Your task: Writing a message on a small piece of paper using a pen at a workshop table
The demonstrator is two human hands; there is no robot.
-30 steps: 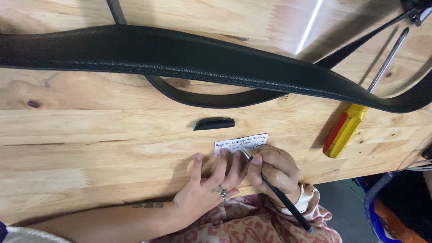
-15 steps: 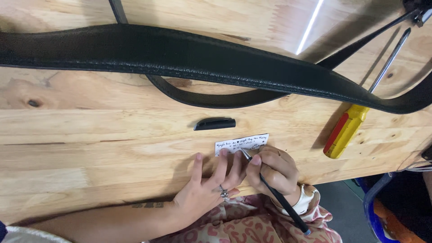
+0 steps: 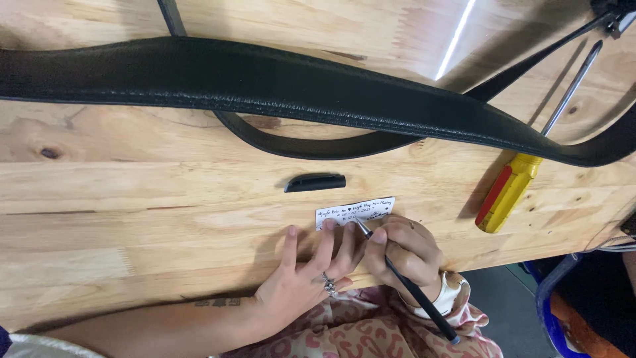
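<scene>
A small white paper slip (image 3: 354, 212) with handwriting lies on the wooden table (image 3: 132, 199) near its front edge. My left hand (image 3: 305, 275) presses flat on the table, fingertips holding the slip's lower edge; a ring is on one finger. My right hand (image 3: 407, 252) grips a black pen (image 3: 404, 282) whose tip touches the slip. A white watch sits on my right wrist.
A wide black leather belt (image 3: 265, 83) arcs across the table above the slip. A small black belt loop (image 3: 315, 181) lies just above the paper. A screwdriver (image 3: 513, 185) with a yellow and red handle rests at right. A blue bin (image 3: 563, 311) stands below the table edge.
</scene>
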